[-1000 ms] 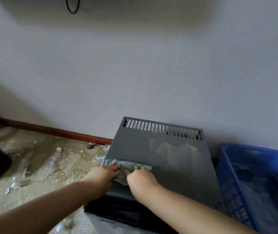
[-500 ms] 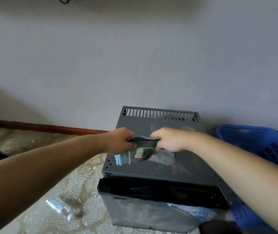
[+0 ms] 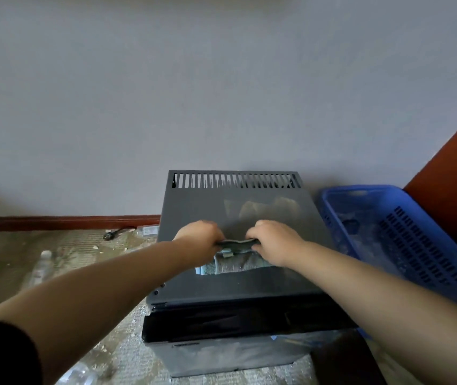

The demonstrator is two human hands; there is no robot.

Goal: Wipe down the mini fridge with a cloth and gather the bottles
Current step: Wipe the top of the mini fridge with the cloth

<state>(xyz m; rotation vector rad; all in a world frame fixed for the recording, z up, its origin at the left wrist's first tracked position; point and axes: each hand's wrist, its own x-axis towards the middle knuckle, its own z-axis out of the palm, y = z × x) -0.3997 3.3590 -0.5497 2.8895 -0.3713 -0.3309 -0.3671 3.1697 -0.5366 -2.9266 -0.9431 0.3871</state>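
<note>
Left hand [image 3: 198,240] and right hand [image 3: 274,244] each pinch an end of the grey cloth [image 3: 235,263], held taut above the mini fridge [image 3: 208,201] top, likely to refold it. A clear bottle [image 3: 45,257] lies on the floor at nine o'clock, and a blue basket [image 3: 416,207] waits at three.

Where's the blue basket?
In the head view, the blue basket sits on the right, just beside the mini fridge and by the wall.

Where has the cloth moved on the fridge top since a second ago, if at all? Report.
Yes. The cloth went from the front-left edge of the mini fridge top toward its middle, lifted between the left hand and right hand.
</note>
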